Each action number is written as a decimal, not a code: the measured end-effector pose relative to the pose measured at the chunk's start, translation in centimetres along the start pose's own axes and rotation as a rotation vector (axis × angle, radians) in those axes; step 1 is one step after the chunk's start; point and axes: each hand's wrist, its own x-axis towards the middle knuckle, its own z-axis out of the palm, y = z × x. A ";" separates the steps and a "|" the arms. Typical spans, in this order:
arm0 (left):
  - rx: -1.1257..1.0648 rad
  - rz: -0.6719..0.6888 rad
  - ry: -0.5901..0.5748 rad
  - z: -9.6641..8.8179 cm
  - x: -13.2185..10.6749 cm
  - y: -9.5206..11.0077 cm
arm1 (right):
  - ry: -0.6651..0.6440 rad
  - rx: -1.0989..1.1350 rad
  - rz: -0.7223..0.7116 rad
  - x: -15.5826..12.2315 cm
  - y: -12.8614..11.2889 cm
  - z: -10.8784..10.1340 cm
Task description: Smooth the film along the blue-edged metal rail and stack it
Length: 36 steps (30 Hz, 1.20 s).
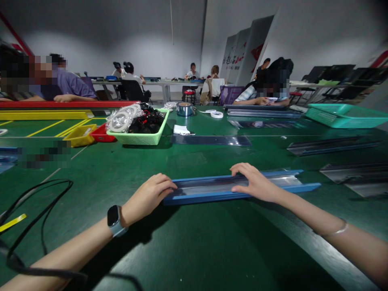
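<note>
Your right hand (257,185) hides part of the long blue channel-shaped strip (209,197). The left edge crops the flat yellow strip (12,222); the right, the turquoise plastic basket (336,120). You cannot make out the jumbled black pieces (148,122).

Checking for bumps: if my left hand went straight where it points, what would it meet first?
Probably the blue channel, whose end lies at the fingers of your left hand; depth leaves contact unclear.

One blue channel (209,197) mid-frame; one pale green basket (138,140) left of centre and one turquoise basket (345,122) at right, making two; one yellow bin (79,139) and one red bin (104,136) at left, also two; one smartwatch (114,216) lower left.
</note>
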 end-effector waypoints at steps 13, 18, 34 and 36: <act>-0.036 0.015 -0.119 -0.7 0.0 -0.4 | -0.151 -0.014 0.167 0.0 -0.5 -0.3; -0.019 -0.019 -0.103 -0.9 0.1 1.5 | -0.166 -0.046 0.157 0.3 -0.5 -0.2; 0.302 0.102 -0.052 5.8 2.5 4.6 | -0.372 -0.043 0.033 6.4 1.6 -3.5; 0.325 0.113 -0.044 5.8 2.4 4.5 | -0.167 -0.079 0.008 10.4 2.2 -3.1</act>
